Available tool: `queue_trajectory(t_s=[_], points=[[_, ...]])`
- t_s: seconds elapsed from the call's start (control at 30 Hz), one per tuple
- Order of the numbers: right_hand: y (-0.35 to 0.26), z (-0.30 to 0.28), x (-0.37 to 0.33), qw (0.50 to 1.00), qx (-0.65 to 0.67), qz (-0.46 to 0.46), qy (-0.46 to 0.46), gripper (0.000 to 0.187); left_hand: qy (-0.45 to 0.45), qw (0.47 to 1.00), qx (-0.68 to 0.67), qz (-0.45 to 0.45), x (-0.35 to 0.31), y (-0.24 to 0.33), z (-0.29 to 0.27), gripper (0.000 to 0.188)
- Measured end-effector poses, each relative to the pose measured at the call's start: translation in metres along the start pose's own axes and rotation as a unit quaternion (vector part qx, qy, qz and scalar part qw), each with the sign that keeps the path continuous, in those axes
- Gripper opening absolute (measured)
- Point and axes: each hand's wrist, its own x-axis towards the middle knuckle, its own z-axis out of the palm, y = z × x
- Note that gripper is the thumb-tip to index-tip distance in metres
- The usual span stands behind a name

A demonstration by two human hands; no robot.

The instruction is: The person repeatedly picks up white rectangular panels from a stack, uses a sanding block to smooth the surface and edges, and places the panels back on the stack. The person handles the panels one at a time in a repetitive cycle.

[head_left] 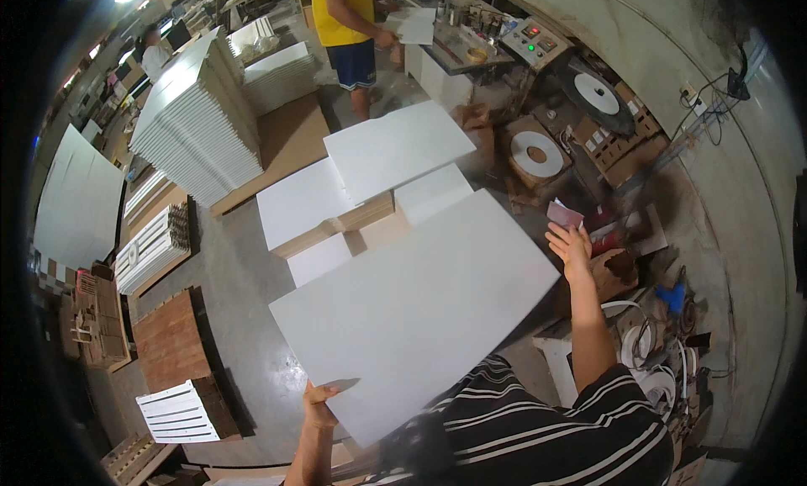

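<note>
A large white rectangular panel (420, 309) lies tilted in front of me, its near corner by my body. My left hand (318, 406) grips its near left edge, thumb on top and the other fingers hidden beneath. Off the panel's right corner, my right hand (570, 249) is raised and holds a small reddish-brown folded piece of sandpaper (564, 214) with a pale back. Beyond the large panel, another white panel (399, 150) rests on stacks of smaller white boards (303, 202) with bare brown edges.
A tall stack of white panels (197, 116) stands far left. A person in a yellow top (343, 15) holds a white board near a machine with a control box (535, 43). White edging rolls (536, 154) lie right, near the wall. A brown board (175, 339) lies left.
</note>
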Motion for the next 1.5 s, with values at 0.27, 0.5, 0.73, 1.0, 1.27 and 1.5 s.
queue_trajectory(t_s=[0.27, 0.5, 0.73, 1.0, 1.27, 1.5], points=[[0.021, -0.020, -0.050, 0.996, 0.067, 0.032, 0.048, 0.046, 0.032, 0.999, 0.024, 0.024, 0.146, 0.043, 0.070, 0.048], [0.083, -0.098, -0.110, 0.961, 0.180, 0.132, 0.165, 0.036, 0.004, 0.996, 0.052, 0.078, 0.393, 0.059, 0.102, 0.012], [0.148, -0.125, -0.203, 0.917, 0.229, 0.188, 0.268, 0.038, 0.056, 0.995, 0.082, 0.033, 0.555, 0.055, 0.102, 0.018], [0.173, -0.123, -0.239, 0.899, 0.224, 0.229, 0.298, 0.042, 0.125, 0.920, 0.264, 0.261, 0.650, 0.096, 0.057, 0.014], [0.153, -0.104, -0.221, 0.906, 0.188, 0.268, 0.267, 0.037, 0.152, 0.886, 0.437, 0.004, 0.555, -0.011, -0.133, 0.050], [0.147, -0.083, -0.195, 0.916, 0.068, 0.343, 0.198, 0.036, 0.302, 0.784, 0.496, -0.219, 0.353, -0.232, -0.271, 0.084]])
